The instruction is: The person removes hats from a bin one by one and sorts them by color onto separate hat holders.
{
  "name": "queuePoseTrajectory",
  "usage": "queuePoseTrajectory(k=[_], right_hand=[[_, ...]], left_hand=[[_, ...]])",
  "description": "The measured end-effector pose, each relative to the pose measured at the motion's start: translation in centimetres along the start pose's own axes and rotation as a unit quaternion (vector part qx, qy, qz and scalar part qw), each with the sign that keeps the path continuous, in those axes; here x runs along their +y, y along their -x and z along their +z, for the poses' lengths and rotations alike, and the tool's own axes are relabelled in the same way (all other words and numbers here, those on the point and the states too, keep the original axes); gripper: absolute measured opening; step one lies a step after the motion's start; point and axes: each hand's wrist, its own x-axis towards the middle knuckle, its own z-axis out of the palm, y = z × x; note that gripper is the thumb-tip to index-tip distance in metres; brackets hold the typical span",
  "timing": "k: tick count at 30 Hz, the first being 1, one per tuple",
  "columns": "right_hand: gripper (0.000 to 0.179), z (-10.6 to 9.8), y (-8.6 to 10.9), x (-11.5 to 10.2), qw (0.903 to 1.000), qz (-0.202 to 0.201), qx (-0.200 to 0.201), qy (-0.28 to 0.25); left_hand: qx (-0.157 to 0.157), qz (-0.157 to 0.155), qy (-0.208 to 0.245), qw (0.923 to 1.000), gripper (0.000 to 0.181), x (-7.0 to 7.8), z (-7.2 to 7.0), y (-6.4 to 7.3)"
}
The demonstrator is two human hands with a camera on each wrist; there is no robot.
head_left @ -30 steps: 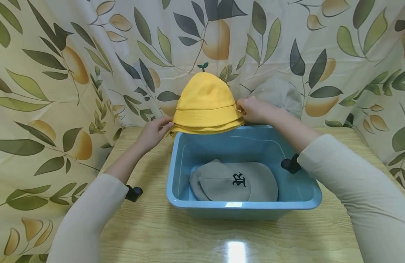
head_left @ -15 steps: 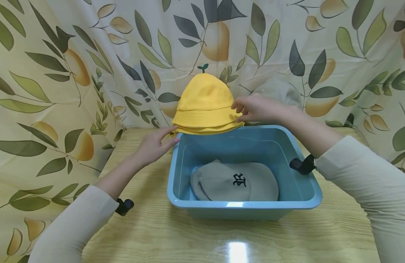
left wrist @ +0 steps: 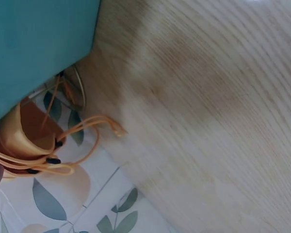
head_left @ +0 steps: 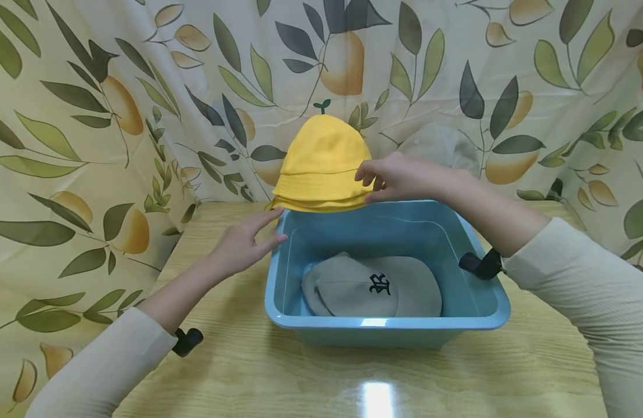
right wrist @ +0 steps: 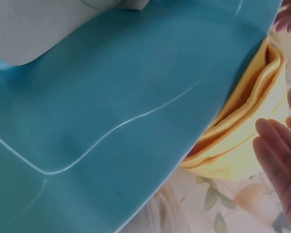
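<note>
Yellow bucket hats [head_left: 321, 145], nested in a stack with a green sprout on top, stand behind the blue bin [head_left: 321, 323]. My left hand [head_left: 240, 244] is by the left end of the brim, its fingers and thumb spread with nothing between them. On the other side, my right hand [head_left: 397, 177] overlaps the brim in the head view, fingers loosely bent. The right wrist view shows those fingers [right wrist: 276, 155] extended beside the layered yellow brims [right wrist: 242, 141]. Cords [left wrist: 92, 124] hang from the hats in the left wrist view.
A grey cap [head_left: 347, 290] with a black letter emblem lies inside the bin. Behind my right forearm, a pale cap [head_left: 441, 145] stands against the leaf-and-fruit patterned curtain [head_left: 196, 69]. The wooden table [head_left: 238, 360] carries the bin.
Both hands have let go of the brim. My left hand has drawn down and spread its fingers; my right has shifted slightly left across the brim. The hats stay in place.
</note>
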Motion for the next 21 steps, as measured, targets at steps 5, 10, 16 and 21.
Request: queuePoseTrajectory(k=[5,10,16,21], right_hand=[[0.034,0.2,0.1,-1.2,0.9996,-0.021,-0.019,0.001],[0.034,0.6,0.3,-1.9,0.9987,-0.036,-0.035,-0.004],[0.035,0.9,0.1,-2.2,0.9976,-0.03,-0.061,-0.017],[0.037,1.0,-0.3,-3.0,0.9959,-0.044,-0.078,-0.012]], left_hand=[[0.012,0.025,0.001,0.9996,0.059,0.8,0.0,1.0],[0.016,0.072,0.009,0.9973,0.06,1.4,0.4,2.3],[0.015,0.109,0.006,0.9939,0.07,2.4,0.7,3.7],[0.02,0.123,0.009,0.9922,0.073,3.1,0.6,4.4]])
